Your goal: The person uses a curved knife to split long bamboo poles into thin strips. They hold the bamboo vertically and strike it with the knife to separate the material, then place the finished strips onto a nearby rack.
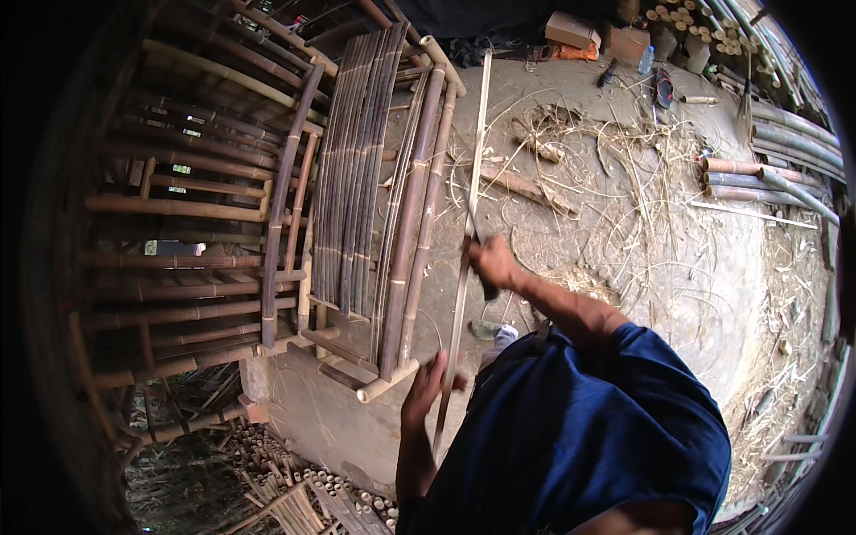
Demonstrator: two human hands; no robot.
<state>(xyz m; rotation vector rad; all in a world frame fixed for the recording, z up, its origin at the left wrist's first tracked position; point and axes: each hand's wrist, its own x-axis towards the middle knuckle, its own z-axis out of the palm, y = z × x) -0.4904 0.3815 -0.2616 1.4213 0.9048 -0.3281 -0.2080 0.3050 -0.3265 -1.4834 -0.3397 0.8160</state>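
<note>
A long, pale bamboo strip (479, 134) runs from the far side of the workspace down past my body. My right hand (493, 261) is closed round the dark handle of a knife (489, 289). Its blade lies against the strip just beyond my fist. Nearer to me, my left hand (424, 389) is at the strip's lower part, which passes between the thumb and the fairly straight fingers. The strip's near end disappears beside my dark blue shirt (588, 428).
On the left stands a bamboo frame (419, 205) with dark slats (357, 169), beside stacked bamboo furniture (205, 214). Curly shavings (615, 169) litter the concrete floor. Bamboo poles (758, 174) lie at right; cut pieces (276, 473) are heaped at lower left. A bottle (646, 61) stands far right.
</note>
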